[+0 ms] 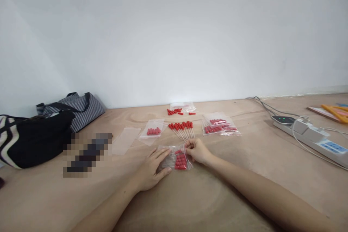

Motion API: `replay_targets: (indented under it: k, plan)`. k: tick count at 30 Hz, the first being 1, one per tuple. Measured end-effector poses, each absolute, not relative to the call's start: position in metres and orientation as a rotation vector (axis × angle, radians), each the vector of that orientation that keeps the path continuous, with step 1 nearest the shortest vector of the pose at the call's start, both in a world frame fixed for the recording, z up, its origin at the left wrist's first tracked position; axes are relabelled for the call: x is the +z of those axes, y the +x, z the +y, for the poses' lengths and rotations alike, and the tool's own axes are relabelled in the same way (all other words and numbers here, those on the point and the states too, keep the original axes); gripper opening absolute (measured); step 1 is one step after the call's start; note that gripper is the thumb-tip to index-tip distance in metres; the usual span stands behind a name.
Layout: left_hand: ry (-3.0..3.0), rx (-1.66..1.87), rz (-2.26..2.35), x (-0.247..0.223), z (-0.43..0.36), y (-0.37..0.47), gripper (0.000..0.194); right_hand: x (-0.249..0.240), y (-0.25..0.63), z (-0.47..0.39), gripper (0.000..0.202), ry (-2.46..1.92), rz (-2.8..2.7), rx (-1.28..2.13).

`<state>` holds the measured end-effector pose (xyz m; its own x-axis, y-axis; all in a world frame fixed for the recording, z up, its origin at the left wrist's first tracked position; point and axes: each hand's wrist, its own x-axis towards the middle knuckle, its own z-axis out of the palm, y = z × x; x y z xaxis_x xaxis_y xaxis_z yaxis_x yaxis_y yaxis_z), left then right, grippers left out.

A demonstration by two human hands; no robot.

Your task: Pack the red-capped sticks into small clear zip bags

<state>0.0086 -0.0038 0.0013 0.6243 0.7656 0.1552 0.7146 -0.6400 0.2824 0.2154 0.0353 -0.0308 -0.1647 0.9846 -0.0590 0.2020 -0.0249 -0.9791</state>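
A clear zip bag (pixel 167 163) lies on the table between my hands, with several red-bulbed droppers (pixel 181 161) inside, their bulbs towards the right. My left hand (pixel 154 166) rests on the bag's left side, fingers spread. Thumb and fingers of my right hand (pixel 197 151) pinch the bag's upper right edge. Just beyond my right hand, loose droppers (pixel 183 126) are fanned out in a row, red ends pointing away from me.
Filled bags (pixel 220 125) are piled to the right; another filled bag (pixel 153 130) and flat clear bags (pixel 125 139) lie left. More red pieces (pixel 174 111) are near the wall. A power strip (pixel 312 139) with cables stands right, a black bag (pixel 40 141) and striped bag (pixel 84 110) left.
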Motion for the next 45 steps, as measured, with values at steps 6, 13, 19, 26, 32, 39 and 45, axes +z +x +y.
replay_targets:
  k: [6, 13, 19, 26, 32, 39, 45]
  plan:
    - [2.666, 0.341, 1.195, -0.001, -0.002, 0.005, 0.042, -0.025, 0.226, 0.040, 0.017, -1.330, -1.719, 1.233]
    - [2.776, 0.346, 1.238, -0.007, 0.010, -0.005, 0.039, -0.011, 0.265, 0.041, 0.016, -1.207, -2.030, 0.516]
    - [2.692, 1.004, 1.776, -0.006, 0.028, -0.018, 0.026, -0.015, 0.253, 0.033, 0.027, -1.054, -2.331, 0.273]
    - [2.668, 0.698, 1.154, 0.001, -0.011, 0.001, 0.036, -0.021, 0.226, 0.028, 0.011, -1.007, -2.338, 0.216]
    - [2.750, 0.737, 1.039, -0.003, 0.002, -0.010, 0.030, -0.021, 0.232, 0.025, 0.012, -0.911, -2.368, 0.187]
    - [3.208, 0.727, 0.909, -0.009, 0.014, -0.021, 0.029, -0.021, 0.227, 0.024, 0.012, -1.032, -2.274, 0.203]
    - [3.287, 0.947, 0.843, -0.016, 0.013, -0.022, 0.031, -0.023, 0.229, 0.025, 0.010, -0.931, -2.326, 0.158]
